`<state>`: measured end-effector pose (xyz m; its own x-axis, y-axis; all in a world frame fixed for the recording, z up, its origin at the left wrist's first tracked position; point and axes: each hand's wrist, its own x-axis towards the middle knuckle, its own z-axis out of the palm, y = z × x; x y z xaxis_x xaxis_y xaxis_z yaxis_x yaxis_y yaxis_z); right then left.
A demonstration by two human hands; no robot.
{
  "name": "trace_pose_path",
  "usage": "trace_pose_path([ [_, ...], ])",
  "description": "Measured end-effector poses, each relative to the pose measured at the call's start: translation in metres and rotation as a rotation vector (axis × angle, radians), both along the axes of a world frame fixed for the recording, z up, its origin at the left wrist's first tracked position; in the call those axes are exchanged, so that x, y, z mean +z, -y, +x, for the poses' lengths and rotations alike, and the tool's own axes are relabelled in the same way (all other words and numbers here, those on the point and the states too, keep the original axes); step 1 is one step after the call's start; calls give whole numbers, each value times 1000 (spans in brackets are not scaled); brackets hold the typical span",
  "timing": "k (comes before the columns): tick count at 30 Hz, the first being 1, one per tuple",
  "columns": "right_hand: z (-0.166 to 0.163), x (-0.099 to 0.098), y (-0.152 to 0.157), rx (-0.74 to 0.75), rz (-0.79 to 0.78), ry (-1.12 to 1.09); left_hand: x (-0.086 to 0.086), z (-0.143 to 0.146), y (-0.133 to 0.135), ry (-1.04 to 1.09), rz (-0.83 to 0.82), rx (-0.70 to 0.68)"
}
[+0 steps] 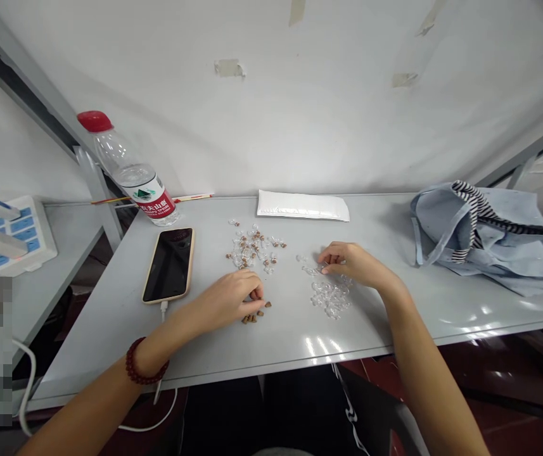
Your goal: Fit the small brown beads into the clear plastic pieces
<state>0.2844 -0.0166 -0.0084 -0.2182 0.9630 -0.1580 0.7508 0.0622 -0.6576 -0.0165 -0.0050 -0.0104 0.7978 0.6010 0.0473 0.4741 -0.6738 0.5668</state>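
I have the grey table beneath everything, and I take the phone as my landmark. Well right of the phone sits a crumpled blue bag, likely pushed aside for working room. The bottle stands just behind the phone, the white packet behind and to its right.

Right of the phone, my left hand has thumb and forefinger nearly meeting, probably for a fine pinch; I cannot tell whether they hold anything. Farther right, my right hand curls loosely, fingertips slightly apart at clear pieces; again I can't tell if one is caught. Nearer the phone lies a cluster of brown-tipped clear pieces, perhaps kept separate deliberately. Smallest, brown stubs lie under the left fingertips, seemingly for easy reach.
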Motion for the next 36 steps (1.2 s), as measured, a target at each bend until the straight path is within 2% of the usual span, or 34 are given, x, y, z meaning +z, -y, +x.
trace_pose_path([
  [4, -4, -3, -1, 54, 88, 49, -4, 1, -3, 98, -5, 38],
  [8, -14, -7, -1, -49, 252, 135, -5, 4, -3, 230, 8, 109],
  [11, -29, -6, 2, -42, 340, 33, -2, 7, -1, 310, 11, 167],
  [14, -49, -4, 9, 43, 328, -193, 1, 10, 3, 403, 23, 202],
  [17, -67, -3, 15, 159, 294, -320, 1, 13, 5, 491, 67, 212],
  [23, -82, -6, 17, 239, 268, -380, -7, 16, 4, 545, 181, 201],
  [32, -83, -10, 17, 329, 300, -413, -7, 17, 6, 569, 189, 150],
  [36, -83, -11, 18, 318, 267, -411, -11, 17, 6, 585, 235, 145],
])
